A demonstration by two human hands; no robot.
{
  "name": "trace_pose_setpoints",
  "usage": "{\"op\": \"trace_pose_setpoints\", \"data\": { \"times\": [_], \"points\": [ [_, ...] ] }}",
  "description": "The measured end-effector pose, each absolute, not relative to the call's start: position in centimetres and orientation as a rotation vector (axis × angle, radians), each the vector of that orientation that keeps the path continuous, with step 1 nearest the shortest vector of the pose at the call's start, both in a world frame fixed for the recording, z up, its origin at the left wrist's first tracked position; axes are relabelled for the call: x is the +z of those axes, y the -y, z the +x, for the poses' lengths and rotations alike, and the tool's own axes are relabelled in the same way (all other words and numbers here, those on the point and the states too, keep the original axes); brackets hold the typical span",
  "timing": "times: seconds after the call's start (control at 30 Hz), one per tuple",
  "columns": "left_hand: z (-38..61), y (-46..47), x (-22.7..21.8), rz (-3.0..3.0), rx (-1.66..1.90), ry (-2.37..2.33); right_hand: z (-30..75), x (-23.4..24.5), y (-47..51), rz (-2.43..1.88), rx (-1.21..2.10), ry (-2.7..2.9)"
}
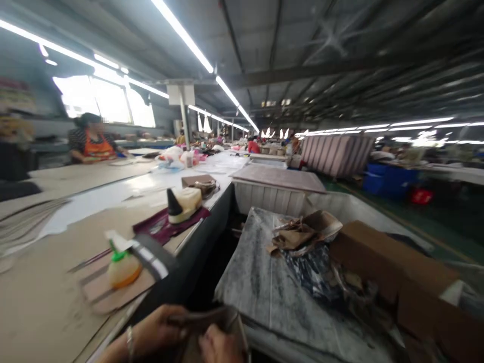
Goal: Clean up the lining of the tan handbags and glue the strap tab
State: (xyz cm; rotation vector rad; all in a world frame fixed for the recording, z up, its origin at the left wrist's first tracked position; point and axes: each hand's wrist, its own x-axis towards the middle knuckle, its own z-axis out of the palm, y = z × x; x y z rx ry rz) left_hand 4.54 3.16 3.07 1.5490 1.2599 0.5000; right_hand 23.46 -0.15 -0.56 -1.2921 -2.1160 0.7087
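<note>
At the bottom edge, my left hand (162, 327), with a pale bracelet at the wrist, is closed on the edge of a brown, folded, bag-like piece (206, 318) with a paler inner side. My right hand (221, 345) has its fingers curled against the inside of the same piece, gripping it. Motion blur hides the fingertips, and the lower part of the piece is cut off. To the left on the worktable (34, 297) stands a squeeze bottle (124, 271) with a green cap and orange contents, on a flat tan piece (100, 297).
Farther up the table, a cream container with a black cone (185, 204) rests on maroon material (151, 228). Right of the table, a grey-streaked surface (257, 272) bears crumpled paper and plastic (298, 237) beside cardboard boxes (385, 252). A person in an orange apron (98, 146) is at the far left.
</note>
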Motion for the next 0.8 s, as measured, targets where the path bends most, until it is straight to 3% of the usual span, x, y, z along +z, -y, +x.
{"op": "trace_pose_setpoints", "data": {
  "times": [0.33, 0.8],
  "points": [
    [1.2, -2.8, -0.6, 1.307, 0.506, -1.151, 21.6, -0.9, -2.8, -1.444, 0.870, 2.077],
    [-0.1, -2.1, -1.2, 1.513, 0.659, -1.273, 18.5, 0.3, -5.0, -1.616, 0.589, 2.326]
  ]
}}
